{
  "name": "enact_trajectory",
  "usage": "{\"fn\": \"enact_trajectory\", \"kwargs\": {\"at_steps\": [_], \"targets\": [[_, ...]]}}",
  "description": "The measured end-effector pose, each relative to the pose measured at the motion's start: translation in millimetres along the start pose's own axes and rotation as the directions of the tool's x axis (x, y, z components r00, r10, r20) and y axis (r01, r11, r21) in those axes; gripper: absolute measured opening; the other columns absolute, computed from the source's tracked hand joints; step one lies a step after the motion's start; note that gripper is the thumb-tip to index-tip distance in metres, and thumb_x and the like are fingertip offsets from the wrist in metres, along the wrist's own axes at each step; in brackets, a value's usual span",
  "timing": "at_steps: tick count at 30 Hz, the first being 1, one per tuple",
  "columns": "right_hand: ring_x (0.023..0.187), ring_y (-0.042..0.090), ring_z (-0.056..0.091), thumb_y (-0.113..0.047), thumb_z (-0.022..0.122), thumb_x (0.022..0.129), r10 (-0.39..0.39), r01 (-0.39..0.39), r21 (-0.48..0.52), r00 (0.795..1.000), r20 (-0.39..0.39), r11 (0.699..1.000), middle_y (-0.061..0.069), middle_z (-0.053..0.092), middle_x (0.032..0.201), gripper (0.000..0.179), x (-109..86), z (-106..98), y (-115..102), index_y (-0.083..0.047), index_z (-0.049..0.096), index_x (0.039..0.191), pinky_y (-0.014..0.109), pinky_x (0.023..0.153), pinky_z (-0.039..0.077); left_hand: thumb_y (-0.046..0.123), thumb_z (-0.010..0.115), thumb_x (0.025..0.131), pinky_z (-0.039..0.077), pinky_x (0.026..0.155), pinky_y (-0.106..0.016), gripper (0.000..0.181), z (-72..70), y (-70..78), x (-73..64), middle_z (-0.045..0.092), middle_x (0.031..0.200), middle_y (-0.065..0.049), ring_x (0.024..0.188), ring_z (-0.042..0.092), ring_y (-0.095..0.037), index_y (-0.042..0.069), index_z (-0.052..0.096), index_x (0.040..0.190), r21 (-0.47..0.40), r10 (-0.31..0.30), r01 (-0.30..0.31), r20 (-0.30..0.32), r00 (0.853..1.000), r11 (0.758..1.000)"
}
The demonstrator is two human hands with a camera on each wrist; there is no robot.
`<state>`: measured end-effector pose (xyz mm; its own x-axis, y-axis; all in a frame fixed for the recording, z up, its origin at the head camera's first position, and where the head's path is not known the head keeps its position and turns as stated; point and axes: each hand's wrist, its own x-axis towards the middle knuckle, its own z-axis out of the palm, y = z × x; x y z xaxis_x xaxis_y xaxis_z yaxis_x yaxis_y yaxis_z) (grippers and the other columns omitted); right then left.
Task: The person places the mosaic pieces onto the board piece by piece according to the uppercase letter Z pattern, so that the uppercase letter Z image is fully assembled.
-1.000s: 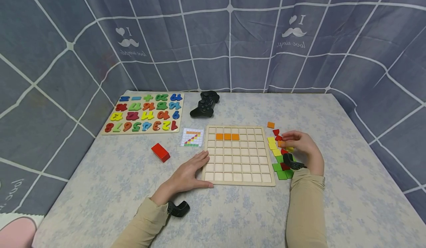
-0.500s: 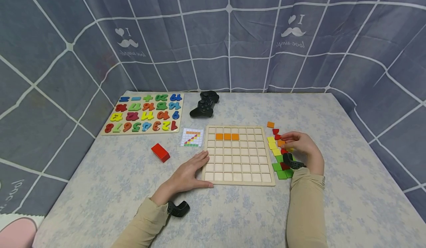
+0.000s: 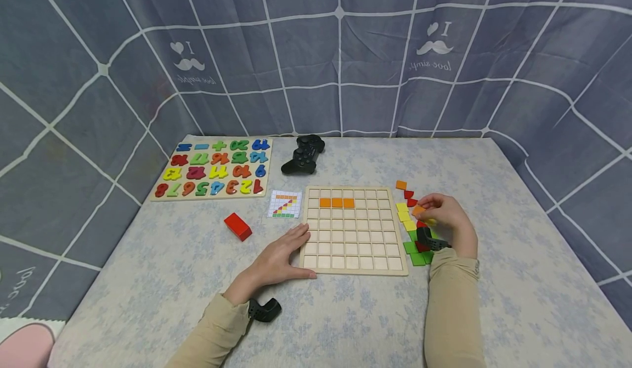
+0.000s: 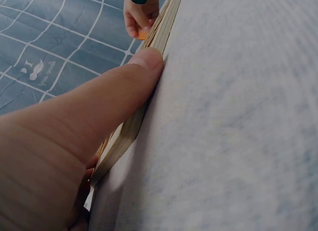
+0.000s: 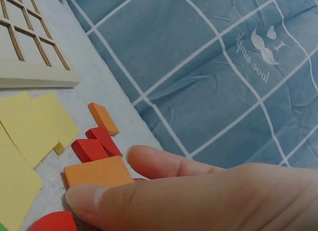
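My right hand (image 3: 446,214) pinches an orange square tile (image 5: 99,172) between thumb and fingers, over the loose tiles to the right of the wooden grid board (image 3: 365,236). In the right wrist view the tile is tilted, thumb on its near side. Three orange tiles (image 3: 337,203) sit side by side in the board's second row from the far edge. My left hand (image 3: 276,255) rests at the board's near left corner, fingers extended along the left edge. Its thumb (image 4: 114,92) touches the near edge. Part of the tile pile is hidden under my right hand and wrist.
Yellow tiles (image 3: 404,214), green tiles (image 3: 417,259), red pieces (image 3: 408,194) and another orange tile (image 3: 401,185) lie right of the board. A pattern card (image 3: 285,204), a red block (image 3: 238,226), a number puzzle (image 3: 212,168) and a black game controller (image 3: 303,155) lie left and behind.
The orange tile in the pile is now lifted and tilted in my right hand, which has shifted slightly left. My left hand has stayed at the board's corner.
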<state>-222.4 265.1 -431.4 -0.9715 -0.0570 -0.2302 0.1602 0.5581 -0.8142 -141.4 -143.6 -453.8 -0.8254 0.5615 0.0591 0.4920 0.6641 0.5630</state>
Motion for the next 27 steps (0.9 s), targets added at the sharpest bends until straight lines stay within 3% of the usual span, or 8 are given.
{"fn": "enact_trajectory", "kwargs": {"at_steps": [7, 13, 14, 20, 27], "targets": [[0.085, 0.027, 0.054, -0.008, 0.067, 0.086, 0.007, -0.007, 0.019, 1.0, -0.016, 1.0, 0.015, 0.057, 0.097, 0.029, -3.6, -1, -12, 0.007, 0.056, 0.108, 0.029, 0.071, 0.05, 0.054, 0.074, 0.072, 0.024, 0.111, -0.041, 0.095, 0.2, -0.4, 0.6, 0.028, 0.152, -0.008, 0.14, 0.021, -0.021, 0.0, 0.038, 0.142, 0.007, -0.006, 0.005, 0.009, 1.0, 1.0], [0.094, 0.034, 0.055, -0.013, 0.058, 0.093, -0.11, 0.106, -0.079, 0.993, -0.044, 0.991, 0.022, 0.059, 0.111, 0.028, -3.5, 6, -41, 0.002, 0.061, 0.116, 0.039, 0.077, 0.048, 0.055, 0.074, 0.072, 0.025, 0.111, -0.042, 0.095, 0.2, -1.0, 0.4, 0.028, 0.151, -0.008, 0.14, 0.021, -0.02, 0.0, 0.038, 0.142, 0.001, -0.004, 0.004, 0.006, 1.0, 1.0], [0.095, 0.034, 0.056, -0.015, 0.057, 0.094, -0.145, 0.138, -0.12, 0.988, -0.047, 0.983, 0.022, 0.059, 0.112, 0.028, -2.5, 9, -47, 0.001, 0.062, 0.117, 0.04, 0.077, 0.048, 0.056, 0.074, 0.072, 0.025, 0.111, -0.042, 0.095, 0.3, -1.2, 0.3, 0.028, 0.151, -0.008, 0.14, 0.021, -0.02, 0.0, 0.039, 0.142, 0.0, -0.004, 0.004, 0.005, 1.0, 1.0], [0.105, 0.034, 0.053, -0.009, 0.052, 0.096, -0.249, 0.245, -0.147, 0.969, -0.007, 0.958, 0.019, 0.059, 0.116, 0.025, 6.3, 39, -78, -0.001, 0.063, 0.117, 0.047, 0.086, 0.046, 0.055, 0.074, 0.072, 0.025, 0.11, -0.042, 0.095, 0.4, -1.8, -0.3, 0.028, 0.151, -0.008, 0.14, 0.021, -0.02, 0.0, 0.038, 0.142, -0.009, 0.006, -0.006, -0.005, 1.0, 1.0], [0.104, 0.033, 0.055, -0.01, 0.051, 0.096, -0.26, 0.262, -0.199, 0.965, 0.035, 0.944, 0.017, 0.061, 0.115, 0.024, 19.9, 72, -84, -0.004, 0.066, 0.114, 0.045, 0.086, 0.046, 0.054, 0.074, 0.073, 0.025, 0.11, -0.042, 0.095, 0.6, -1.6, 0.0, 0.028, 0.151, -0.009, 0.14, 0.021, -0.02, 0.0, 0.038, 0.142, -0.011, 0.013, -0.013, -0.011, 1.0, 1.0]]}}
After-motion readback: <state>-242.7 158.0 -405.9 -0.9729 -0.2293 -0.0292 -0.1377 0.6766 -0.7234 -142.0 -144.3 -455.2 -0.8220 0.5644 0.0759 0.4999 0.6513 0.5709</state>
